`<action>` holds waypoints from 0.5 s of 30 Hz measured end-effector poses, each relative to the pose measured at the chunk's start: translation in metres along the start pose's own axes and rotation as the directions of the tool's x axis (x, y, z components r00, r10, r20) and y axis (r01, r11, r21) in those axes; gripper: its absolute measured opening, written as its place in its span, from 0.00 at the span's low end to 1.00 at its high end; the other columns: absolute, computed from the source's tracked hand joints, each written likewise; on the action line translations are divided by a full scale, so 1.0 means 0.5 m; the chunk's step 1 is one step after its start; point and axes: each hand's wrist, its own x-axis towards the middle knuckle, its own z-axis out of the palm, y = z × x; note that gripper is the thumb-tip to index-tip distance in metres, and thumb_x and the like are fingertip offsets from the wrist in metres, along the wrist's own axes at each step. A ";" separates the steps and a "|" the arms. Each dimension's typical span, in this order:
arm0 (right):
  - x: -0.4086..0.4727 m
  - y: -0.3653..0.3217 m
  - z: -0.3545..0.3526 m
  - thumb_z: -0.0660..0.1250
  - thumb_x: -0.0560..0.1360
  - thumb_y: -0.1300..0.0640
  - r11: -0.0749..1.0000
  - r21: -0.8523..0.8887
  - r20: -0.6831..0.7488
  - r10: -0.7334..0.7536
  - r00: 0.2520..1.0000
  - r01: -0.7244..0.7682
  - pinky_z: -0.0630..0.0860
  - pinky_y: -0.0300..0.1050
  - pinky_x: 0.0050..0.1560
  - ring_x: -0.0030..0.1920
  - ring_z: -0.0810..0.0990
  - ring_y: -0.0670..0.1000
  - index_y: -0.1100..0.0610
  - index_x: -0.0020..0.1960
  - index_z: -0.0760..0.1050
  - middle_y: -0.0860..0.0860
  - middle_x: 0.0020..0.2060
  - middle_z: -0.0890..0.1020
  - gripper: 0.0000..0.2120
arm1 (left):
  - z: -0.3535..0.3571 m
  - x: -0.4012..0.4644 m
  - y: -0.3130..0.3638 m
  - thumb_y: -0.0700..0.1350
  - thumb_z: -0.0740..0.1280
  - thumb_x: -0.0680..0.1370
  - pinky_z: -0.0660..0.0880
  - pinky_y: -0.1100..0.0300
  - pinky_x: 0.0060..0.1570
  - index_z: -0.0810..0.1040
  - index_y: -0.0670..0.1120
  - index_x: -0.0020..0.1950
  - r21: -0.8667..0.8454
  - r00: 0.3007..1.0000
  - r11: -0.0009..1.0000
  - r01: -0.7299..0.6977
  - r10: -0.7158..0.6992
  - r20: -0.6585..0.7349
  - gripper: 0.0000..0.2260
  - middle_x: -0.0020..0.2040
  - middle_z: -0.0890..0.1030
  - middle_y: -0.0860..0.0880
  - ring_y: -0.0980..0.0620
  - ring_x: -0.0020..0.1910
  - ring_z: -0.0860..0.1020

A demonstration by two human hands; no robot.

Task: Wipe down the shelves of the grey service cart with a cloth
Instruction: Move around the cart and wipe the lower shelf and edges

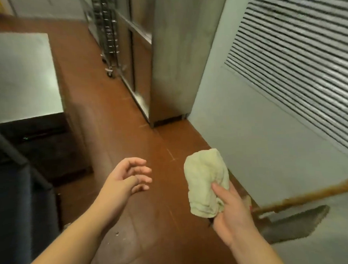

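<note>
1. One risk: the cloth (pixel 207 180) could slip to the floor (pixel 117 106), because only the right hand (pixel 231 211) clamps its lower edge; the left hand (pixel 127 176), left of the cloth, hangs relaxed, holding nothing.
2. The cloth looks pale, bunched and soft; no grey cart is clearly visible.

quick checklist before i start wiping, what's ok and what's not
1. Crumpled pale green cloth in right hand: ok, gripped.
2. Left hand free: ok, fingers loosely curled, holding nothing.
3. Grey service cart shelves in view: cannot tell; a dark blurred frame stands at far left.
4. Reddish-brown floor ahead clear: ok.
5. Broom with wooden handle by the right wall: ok, out of the path.
</note>
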 end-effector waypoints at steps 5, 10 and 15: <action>0.249 -0.059 0.155 0.61 0.79 0.61 0.973 -0.202 0.354 0.178 0.918 -0.111 0.78 0.53 0.54 0.62 0.79 0.60 0.54 0.72 0.71 0.60 0.65 0.78 0.21 | -0.063 0.071 0.059 0.33 0.64 0.70 0.77 0.50 0.45 0.76 0.45 0.56 -0.066 0.943 0.992 -0.108 0.081 -0.324 0.16 0.48 0.81 0.43 0.45 0.43 0.81; 0.382 0.006 0.354 0.61 0.78 0.61 0.929 -0.308 0.569 0.353 0.743 -0.205 0.81 0.54 0.55 0.61 0.80 0.60 0.53 0.71 0.73 0.59 0.65 0.79 0.21 | -0.181 0.069 0.062 0.35 0.63 0.67 0.77 0.46 0.47 0.77 0.45 0.55 -0.136 0.773 0.974 -0.181 0.055 -0.632 0.17 0.47 0.82 0.43 0.44 0.44 0.81; 0.461 0.107 0.533 0.65 0.77 0.61 0.852 -0.482 0.641 0.502 0.581 -0.206 0.81 0.52 0.56 0.64 0.78 0.62 0.55 0.73 0.70 0.60 0.65 0.78 0.24 | -0.300 0.091 0.056 0.34 0.63 0.69 0.76 0.46 0.48 0.76 0.42 0.56 -0.171 0.613 0.951 -0.259 0.024 -0.790 0.17 0.47 0.81 0.41 0.44 0.43 0.80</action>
